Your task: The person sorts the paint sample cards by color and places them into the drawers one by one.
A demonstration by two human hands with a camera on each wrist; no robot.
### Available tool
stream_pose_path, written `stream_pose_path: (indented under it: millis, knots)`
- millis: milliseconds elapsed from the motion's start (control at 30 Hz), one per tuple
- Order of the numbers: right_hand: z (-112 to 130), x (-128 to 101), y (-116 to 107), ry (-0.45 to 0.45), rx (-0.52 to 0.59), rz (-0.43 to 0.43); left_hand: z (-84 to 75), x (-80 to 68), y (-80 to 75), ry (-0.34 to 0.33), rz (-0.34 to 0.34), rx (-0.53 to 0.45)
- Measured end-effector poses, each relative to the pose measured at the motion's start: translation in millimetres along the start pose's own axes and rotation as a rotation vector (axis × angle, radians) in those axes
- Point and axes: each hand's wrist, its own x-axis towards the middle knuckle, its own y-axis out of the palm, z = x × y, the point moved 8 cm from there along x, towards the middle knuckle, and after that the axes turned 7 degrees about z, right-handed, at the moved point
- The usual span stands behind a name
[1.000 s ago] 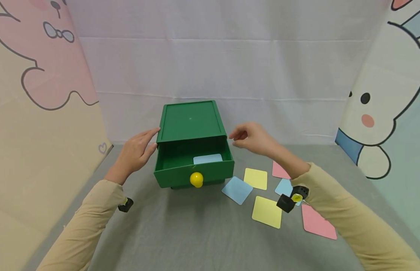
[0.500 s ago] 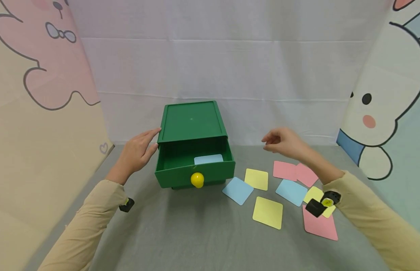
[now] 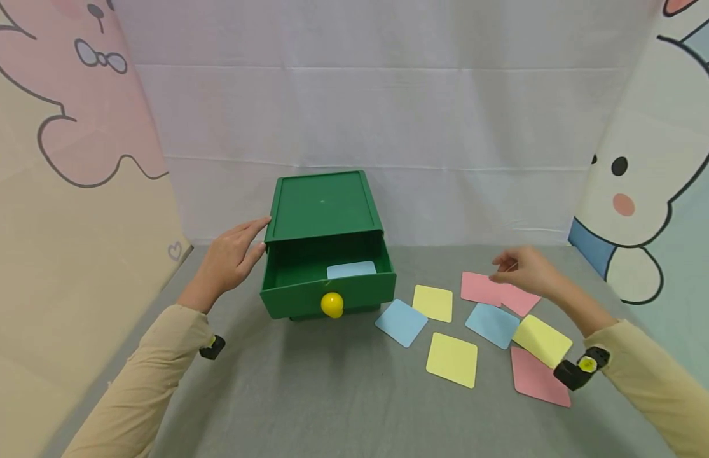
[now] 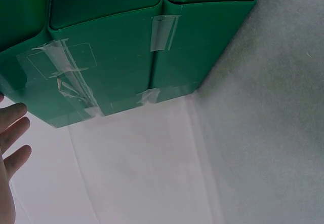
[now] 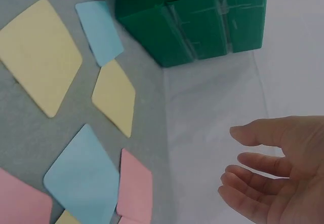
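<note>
With our left hand [image 3: 231,257] flat against the box [image 3: 325,210], our right hand [image 3: 523,270], loose and empty, should pinch the pink card [image 3: 481,288] by its edge.

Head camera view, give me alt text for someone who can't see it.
A green drawer box sits on a grey table, drawer open with a blue card inside. The left hand rests against its side; the right hand hovers over pink cards among scattered coloured cards.

Beige sleeves [image 3: 148,369] (black wrist cameras [image 3: 577,371])
</note>
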Motion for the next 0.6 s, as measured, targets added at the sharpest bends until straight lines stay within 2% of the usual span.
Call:
stream_pose_path:
  millis: [300,533,600]
  knots:
    - [-55,-14,32,0.07,-0.019,0.056,-1.1,-0.2,-0.8,0.001,0.007,0.011]
    - [-80,-21,55,0.099,-0.061,0.075,0.0,0.0,-0.1,-0.005,0.008,0.005]
    - [-87,-22,62,0.132,-0.066,0.083,0.0,-0.1,-0.1,-0.004,0.008,0.006]
